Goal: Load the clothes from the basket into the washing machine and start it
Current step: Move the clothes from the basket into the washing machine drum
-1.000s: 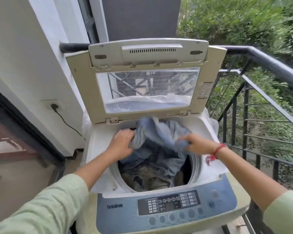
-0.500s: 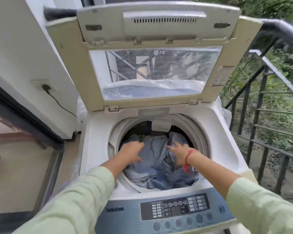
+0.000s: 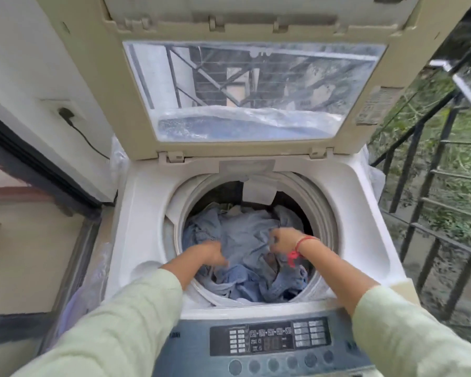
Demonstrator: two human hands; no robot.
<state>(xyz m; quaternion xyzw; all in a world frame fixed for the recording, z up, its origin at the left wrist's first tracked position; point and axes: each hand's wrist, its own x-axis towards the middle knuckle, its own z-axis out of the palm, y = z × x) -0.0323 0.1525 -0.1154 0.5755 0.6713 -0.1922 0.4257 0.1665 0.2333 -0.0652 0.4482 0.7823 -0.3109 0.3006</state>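
Note:
A white top-loading washing machine (image 3: 147,213) stands in front of me with its lid (image 3: 136,91) raised upright. Its round drum holds crumpled blue-grey clothes (image 3: 245,235). Both my hands reach down into the drum. My left hand (image 3: 210,254) is blurred and presses on the pile at the drum's near left, fingers bent. My right hand (image 3: 283,240), with a red thread at the wrist, pinches a fold of the blue fabric. The basket is out of sight.
The grey-blue control panel (image 3: 269,338) with buttons runs along the machine's near edge. A wall with a plugged socket (image 3: 65,115) is at the left. A dark metal railing (image 3: 433,186) with greenery behind it runs along the right.
A second ago both hands held the blue garment above the drum's opening. They have pushed it down into the drum, and my head has moved closer over the machine.

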